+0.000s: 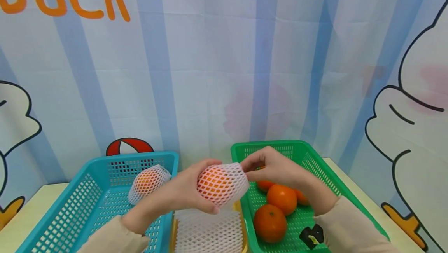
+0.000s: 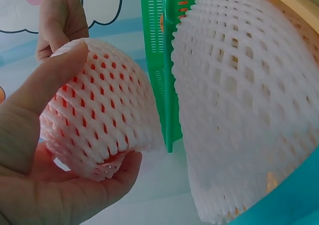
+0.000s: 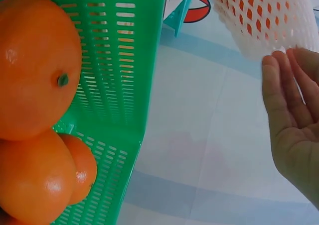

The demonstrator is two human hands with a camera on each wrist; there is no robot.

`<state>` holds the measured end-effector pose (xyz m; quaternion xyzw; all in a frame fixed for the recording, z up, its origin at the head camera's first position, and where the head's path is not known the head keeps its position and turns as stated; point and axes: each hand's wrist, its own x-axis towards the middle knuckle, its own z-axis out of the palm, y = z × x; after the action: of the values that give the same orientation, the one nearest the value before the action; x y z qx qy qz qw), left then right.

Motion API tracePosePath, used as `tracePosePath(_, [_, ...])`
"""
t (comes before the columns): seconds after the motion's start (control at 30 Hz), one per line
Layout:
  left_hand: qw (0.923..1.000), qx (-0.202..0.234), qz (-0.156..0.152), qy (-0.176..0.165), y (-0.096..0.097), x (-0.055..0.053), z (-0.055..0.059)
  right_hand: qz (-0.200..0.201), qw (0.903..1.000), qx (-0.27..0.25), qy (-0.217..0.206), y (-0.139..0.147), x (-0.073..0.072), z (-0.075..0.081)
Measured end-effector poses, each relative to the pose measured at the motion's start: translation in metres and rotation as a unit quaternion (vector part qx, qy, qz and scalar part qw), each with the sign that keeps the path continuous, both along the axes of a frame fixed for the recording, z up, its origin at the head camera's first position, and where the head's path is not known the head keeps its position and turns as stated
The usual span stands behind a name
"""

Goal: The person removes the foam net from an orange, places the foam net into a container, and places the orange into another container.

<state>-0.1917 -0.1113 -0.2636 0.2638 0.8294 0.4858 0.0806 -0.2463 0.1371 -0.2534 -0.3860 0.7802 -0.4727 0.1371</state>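
Note:
An orange in a white foam net sleeve [image 1: 222,184] is held up above the gap between two baskets. My left hand [image 1: 190,187] grips it, thumb on one side and fingers on the other, as the left wrist view also shows. At the sleeve's right end, my right hand [image 1: 271,165] pinches the net's edge between thumb and fingertips. In the right wrist view those fingertips [image 3: 279,60] meet the rim of the net. Below lie flat foam net sleeves [image 1: 210,229] in a yellow container [image 1: 244,222].
On the left stands a blue basket [image 1: 96,163] holding another netted orange [image 1: 147,183]. A green basket [image 1: 241,150] on the right contains several bare oranges [image 1: 270,223] and a small black object [image 1: 311,236]. Behind the table [image 1: 49,196] hangs a striped curtain [image 1: 217,70].

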Motion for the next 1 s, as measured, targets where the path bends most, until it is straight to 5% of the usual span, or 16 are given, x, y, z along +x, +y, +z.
tracePosePath(0.53, [0.9993,0.028,-0.015,0.018,0.009,-0.002,0.000,0.035,0.9958,-0.034,-0.078,-0.007,-0.002,-0.009])
tracePosePath(1.0, [0.9980,0.025,0.028,0.051,0.017,-0.001,0.003,0.033,0.9962,-0.028,-0.076,-0.017,0.000,-0.009])
